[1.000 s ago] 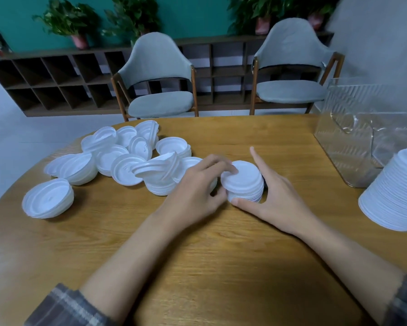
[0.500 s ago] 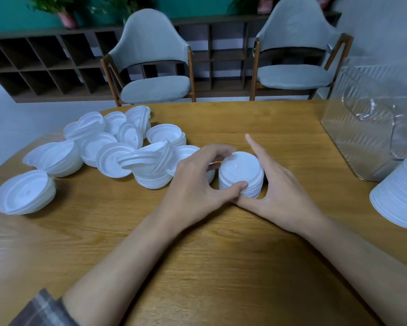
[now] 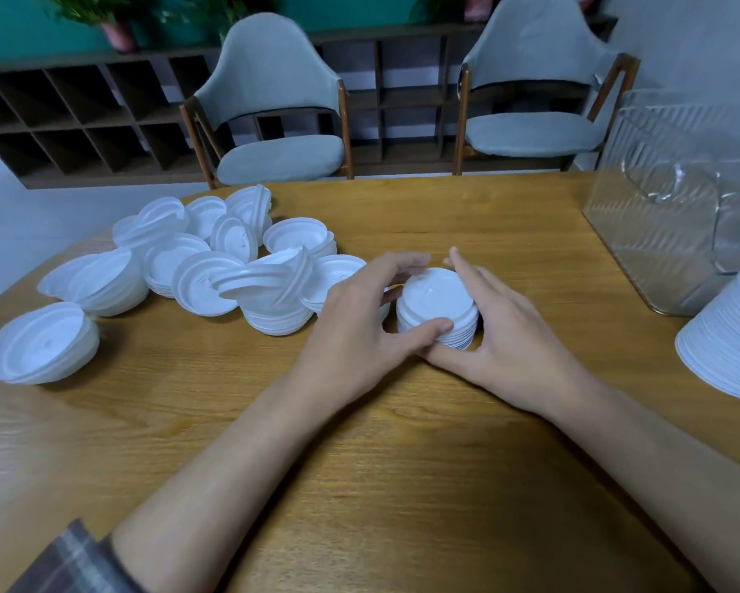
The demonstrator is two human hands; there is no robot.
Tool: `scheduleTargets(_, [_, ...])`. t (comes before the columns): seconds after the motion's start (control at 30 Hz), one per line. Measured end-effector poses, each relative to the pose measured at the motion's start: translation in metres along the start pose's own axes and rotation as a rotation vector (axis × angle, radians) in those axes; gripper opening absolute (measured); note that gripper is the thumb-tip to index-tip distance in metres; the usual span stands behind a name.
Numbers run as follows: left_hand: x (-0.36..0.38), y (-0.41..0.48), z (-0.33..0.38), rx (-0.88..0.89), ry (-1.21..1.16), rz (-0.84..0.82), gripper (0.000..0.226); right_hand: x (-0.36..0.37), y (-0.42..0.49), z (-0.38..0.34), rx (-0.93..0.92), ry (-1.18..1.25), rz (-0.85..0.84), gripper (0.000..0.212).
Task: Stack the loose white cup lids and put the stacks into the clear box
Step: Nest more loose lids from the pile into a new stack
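We saw matt white plastic lids, a glossy ribbed clear plastic box, and a smooth, wood-grained table.

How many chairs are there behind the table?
2. One grey chair stands behind the table's far edge, beyond the loose lids; the other grey chair stands to its right, near the clear box. Others may be out of frame.

Wooden table with loose lids, lid stacks, clear box.
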State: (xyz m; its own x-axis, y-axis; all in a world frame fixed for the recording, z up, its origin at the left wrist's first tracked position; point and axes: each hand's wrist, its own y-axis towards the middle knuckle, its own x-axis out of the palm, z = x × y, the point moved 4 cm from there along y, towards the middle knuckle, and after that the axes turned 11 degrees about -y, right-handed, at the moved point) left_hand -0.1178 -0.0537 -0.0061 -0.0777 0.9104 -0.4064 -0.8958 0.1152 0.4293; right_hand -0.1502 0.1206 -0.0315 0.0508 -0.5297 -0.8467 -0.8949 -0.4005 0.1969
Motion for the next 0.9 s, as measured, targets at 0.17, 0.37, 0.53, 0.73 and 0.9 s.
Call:
scheduleTargets(0.17, [-0.026, -0.001, 0.003, 0.128, 0.314, 0.042, 0.032, -0.001, 0.001, 0.001, 0.032, -0.032, -0.012, 0.112])
scheduleTargets(0.37, [-0.034, -0.005, -0.003, 0.031, 0.494, -0.038, 0.030, -0.005, 0.000, 0.001, 0.044, -0.038, -0.019, 0.111])
scheduleTargets(0.53, [-0.034, -0.007, -0.004, -0.030, 0.456, -0.034, 0.024, -0.005, -0.002, 0.001, 0.047, -0.023, -0.032, 0.111])
scheduleTargets(0.73, [-0.036, -0.006, -0.003, -0.148, 0.161, 0.141, 0.034, -0.006, -0.002, 0.000, 0.029, -0.003, -0.017, 0.112])
scheduleTargets(0.9, [-0.046, -0.005, 0.007, -0.162, -0.131, 0.331, 0.028, -0.006, -0.002, -0.001, 0.015, 0.041, 0.024, 0.104])
